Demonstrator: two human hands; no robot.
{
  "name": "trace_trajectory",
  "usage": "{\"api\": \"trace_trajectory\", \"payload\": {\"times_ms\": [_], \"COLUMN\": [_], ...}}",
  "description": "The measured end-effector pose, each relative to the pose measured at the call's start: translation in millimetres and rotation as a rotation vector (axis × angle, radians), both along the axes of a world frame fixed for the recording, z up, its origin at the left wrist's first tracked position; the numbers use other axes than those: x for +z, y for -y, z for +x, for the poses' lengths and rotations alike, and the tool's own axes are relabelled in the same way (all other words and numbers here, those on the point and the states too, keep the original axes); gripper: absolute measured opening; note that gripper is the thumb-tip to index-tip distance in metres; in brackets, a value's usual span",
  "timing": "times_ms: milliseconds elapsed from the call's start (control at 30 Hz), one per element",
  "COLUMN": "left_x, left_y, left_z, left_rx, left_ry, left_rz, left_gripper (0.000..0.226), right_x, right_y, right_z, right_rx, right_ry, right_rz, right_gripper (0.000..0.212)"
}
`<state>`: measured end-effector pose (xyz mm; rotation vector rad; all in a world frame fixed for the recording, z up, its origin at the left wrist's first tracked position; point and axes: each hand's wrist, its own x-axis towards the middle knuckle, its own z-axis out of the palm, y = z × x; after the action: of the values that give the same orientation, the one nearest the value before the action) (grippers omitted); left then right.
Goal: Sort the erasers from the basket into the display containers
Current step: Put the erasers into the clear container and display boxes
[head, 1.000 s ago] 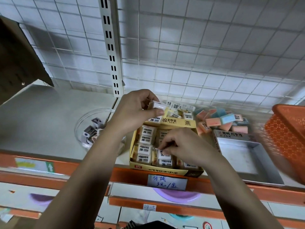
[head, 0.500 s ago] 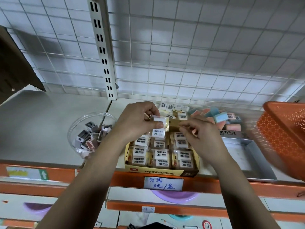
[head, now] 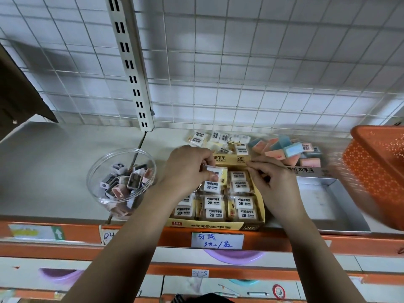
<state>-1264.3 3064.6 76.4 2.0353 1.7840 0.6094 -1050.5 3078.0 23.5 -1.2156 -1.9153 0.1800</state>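
the eraser point(head: 216, 171) has been lowered to the back row of the box point(head: 209, 226), still pinched by the fingers point(head: 213, 177) of the left hand point(head: 188, 169). the right hand point(head: 276, 184) has been drawn aside, fingers curled; a hold cannot be told. dropping in seems next.

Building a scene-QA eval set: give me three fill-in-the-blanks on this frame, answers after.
1. The left hand pinches a wrapped ___ above the yellow box.
2. The clear bowl stands on the ___ side of that box.
3. The basket at the right edge is ___ in colour.
Missing words: eraser; left; orange.
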Motion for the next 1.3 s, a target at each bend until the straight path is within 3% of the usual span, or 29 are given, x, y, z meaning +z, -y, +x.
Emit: {"api": "trace_trajectory", "payload": {"times_ms": [100, 400, 633, 800, 967, 1133, 1300], "left_x": [-1.4, -0.8, 3.8, 8.3, 19.4, 28.7, 33.0], "left_y": [-2.7, -12.5, -6.4, -6.1, -3.4, -6.2, -9.9], "left_z": [1.6, -1.0, -12.6, -17.1, -26.7, -45.8, -63.2], "left_rx": [-0.019, 0.008, 0.051, 0.096, 0.115, 0.184, 0.223], "left_ry": [-0.116, -0.207, -0.006, 0.060, 0.086, 0.129, 0.126], "left_rz": [0.034, 0.004, 0.161, 0.204, 0.216, 0.241, 0.244], "left_gripper": [0.029, 0.039, 0.014, 0.008, 0.007, 0.009, 0.009], "right_x": [-0.9, 2.4, 40.0, 54.1, 43.7, 40.8, 39.7], "right_y": [-0.3, -1.3, -36.0, -93.2, -134.7, -149.9, -158.3], "right_z": [-0.4, 0.6, -2.5, -30.2, -64.3, -97.7, -119.3], "right_rx": [0.005, 0.006, 0.031, 0.106, 0.187, 0.289, 0.257], "right_ry": [-0.018, 0.041, 0.110, 0.394, 0.600, 0.603, 0.660], "right_rz": [0.005, 0.003, -0.130, -0.362, -0.352, -0.423, -0.522], "right_gripper": [0.019, 0.016, 0.016, 0.023, 0.031, 0.041, 0.057]}}
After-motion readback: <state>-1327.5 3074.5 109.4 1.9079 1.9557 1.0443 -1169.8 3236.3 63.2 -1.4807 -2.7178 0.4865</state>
